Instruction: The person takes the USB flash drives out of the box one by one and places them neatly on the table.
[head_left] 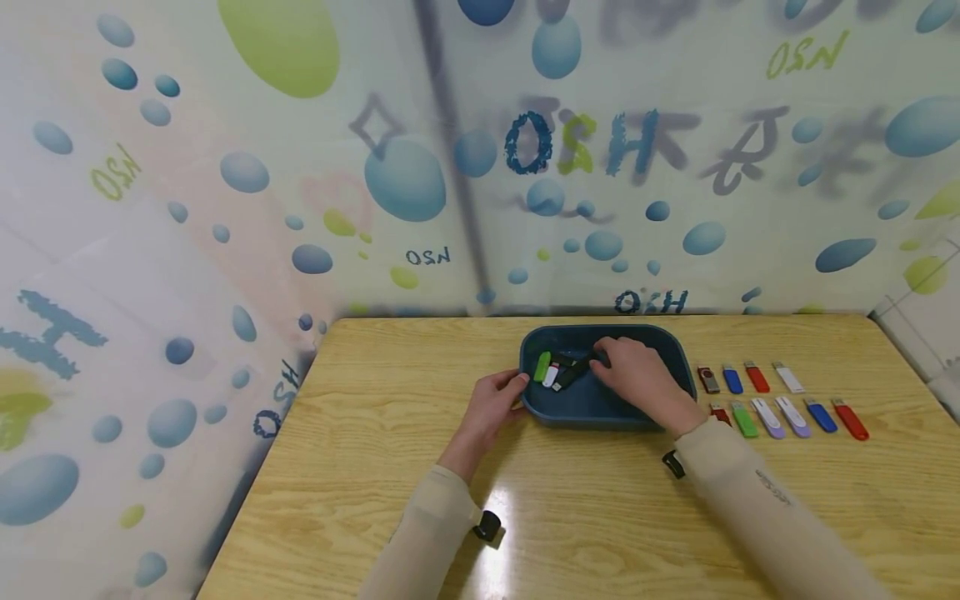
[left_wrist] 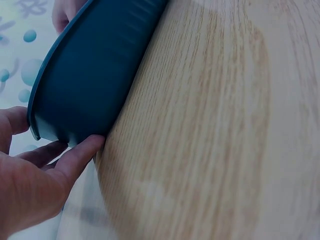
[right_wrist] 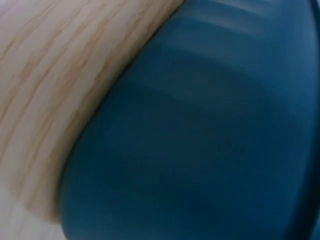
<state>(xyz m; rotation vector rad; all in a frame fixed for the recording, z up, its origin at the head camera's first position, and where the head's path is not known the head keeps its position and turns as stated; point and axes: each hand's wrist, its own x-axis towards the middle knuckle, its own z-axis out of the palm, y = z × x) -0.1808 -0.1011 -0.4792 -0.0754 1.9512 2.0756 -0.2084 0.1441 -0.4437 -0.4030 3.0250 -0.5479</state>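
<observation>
A dark blue plastic bin (head_left: 600, 421) stands on the table. My left hand (head_left: 491, 406) holds its left end; in the left wrist view the thumb is at the rim and the fingers (left_wrist: 82, 155) press the outer wall. Reaching over the front rim, my right hand (head_left: 637, 372) is inside the bin, thumb and forefinger pinching the end of a black USB stick (head_left: 573, 372). Beside that stick lie a green USB stick (head_left: 542, 367), a white one (head_left: 551, 375) and another black one (head_left: 561, 360). In the right wrist view the bin wall (right_wrist: 190, 140) hides the hand.
Right of the bin, several USB sticks lie in two rows on the wooden table (head_left: 375, 467): a red one (head_left: 757, 377), a white one (head_left: 789, 377), a blue one (head_left: 821, 416) and a green one (head_left: 745, 420) among them. A patterned curtain (head_left: 420, 208) hangs behind.
</observation>
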